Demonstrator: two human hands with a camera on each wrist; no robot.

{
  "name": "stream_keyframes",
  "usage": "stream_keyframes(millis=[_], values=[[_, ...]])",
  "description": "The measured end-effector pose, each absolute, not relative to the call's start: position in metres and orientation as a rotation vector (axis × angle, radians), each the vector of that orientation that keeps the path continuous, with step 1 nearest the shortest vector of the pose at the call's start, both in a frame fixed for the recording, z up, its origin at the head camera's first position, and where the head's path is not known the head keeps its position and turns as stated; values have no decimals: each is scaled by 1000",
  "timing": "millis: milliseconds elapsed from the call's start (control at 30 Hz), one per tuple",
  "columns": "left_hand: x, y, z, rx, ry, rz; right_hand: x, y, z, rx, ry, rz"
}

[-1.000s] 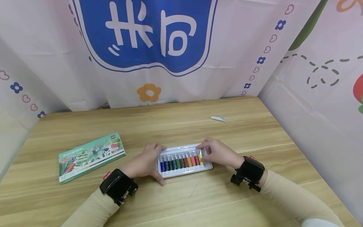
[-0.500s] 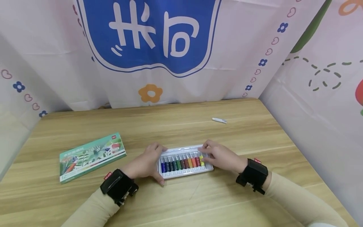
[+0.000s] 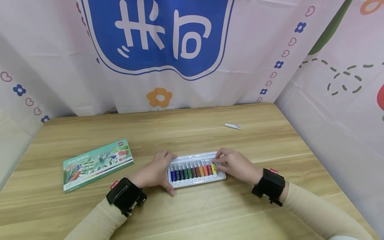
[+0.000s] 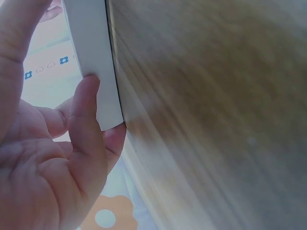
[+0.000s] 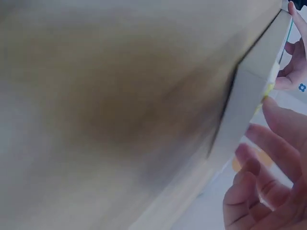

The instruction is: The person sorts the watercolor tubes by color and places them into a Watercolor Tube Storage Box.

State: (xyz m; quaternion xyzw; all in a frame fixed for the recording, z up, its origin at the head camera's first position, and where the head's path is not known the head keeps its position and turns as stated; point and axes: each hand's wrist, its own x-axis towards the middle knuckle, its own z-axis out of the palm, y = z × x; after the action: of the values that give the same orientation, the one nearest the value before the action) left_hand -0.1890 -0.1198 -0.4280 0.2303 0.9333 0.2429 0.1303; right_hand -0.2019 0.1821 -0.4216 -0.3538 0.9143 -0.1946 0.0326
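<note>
A white tray point(image 3: 196, 158) of small paint tubes lies on the table, its colours running from blue at the left to yellow at the right. My left hand point(image 3: 154, 170) grips the tray's left end, thumb at the front corner and fingers at the back. In the left wrist view, fingers point(image 4: 85, 110) lie against the tray's white side wall point(image 4: 96, 52). Over the tray's right end, my right hand point(image 3: 235, 165) pinches the yellow paint tube point(image 3: 213, 168) between thumb and fingers. The right wrist view shows the thumb at a bit of yellow; the rest of the tube is hidden.
To the left lies a green paint box point(image 3: 99, 165) with a plant picture. A small white tube point(image 3: 232, 126) rests toward the back right of the wooden table point(image 3: 168, 130). Printed cloth point(image 3: 240, 73) hangs along the table's back and sides.
My right hand has shifted slightly right and nearer along the tray's end, with the yellow tube now lying lower beside the red one. The left hand keeps its grip. The head view has shifted slightly.
</note>
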Motion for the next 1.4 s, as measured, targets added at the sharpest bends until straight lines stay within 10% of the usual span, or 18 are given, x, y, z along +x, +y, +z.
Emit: stream_keyframes(millis=[1400], values=[[-187, -119, -425, 684, 2706, 705, -226, 186, -415, -1233, 2583, -723]])
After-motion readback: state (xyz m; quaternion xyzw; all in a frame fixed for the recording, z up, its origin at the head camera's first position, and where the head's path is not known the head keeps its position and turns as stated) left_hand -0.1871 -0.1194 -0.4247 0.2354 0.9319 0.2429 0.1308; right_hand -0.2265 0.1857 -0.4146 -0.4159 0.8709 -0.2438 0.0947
